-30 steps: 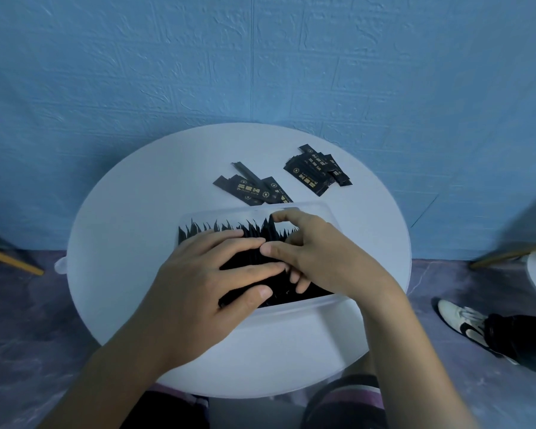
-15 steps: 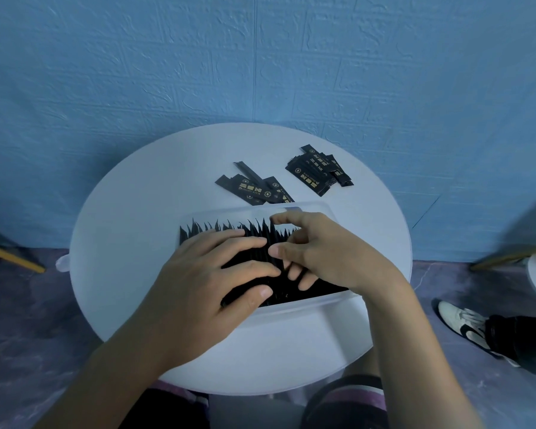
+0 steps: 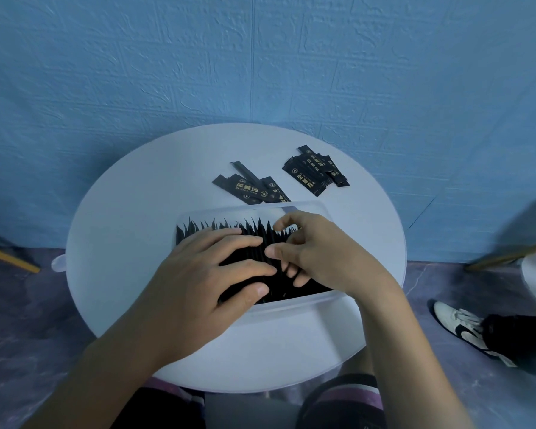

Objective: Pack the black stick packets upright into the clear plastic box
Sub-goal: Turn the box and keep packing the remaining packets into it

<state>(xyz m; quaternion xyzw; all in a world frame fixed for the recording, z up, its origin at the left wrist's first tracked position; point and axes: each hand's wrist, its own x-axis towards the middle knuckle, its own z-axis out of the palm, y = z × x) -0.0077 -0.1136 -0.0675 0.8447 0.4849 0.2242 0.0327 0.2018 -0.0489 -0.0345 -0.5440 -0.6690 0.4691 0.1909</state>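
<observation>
We pressed our flat left hand on the stick packets, right hand curled in, grip unclear; released, the row risked toppling.

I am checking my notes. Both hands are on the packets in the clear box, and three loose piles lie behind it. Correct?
Not quite. The head view shows two loose piles behind the clear box, a near pile and a far pile, not three. The left hand and right hand are on the packets in it.
</observation>
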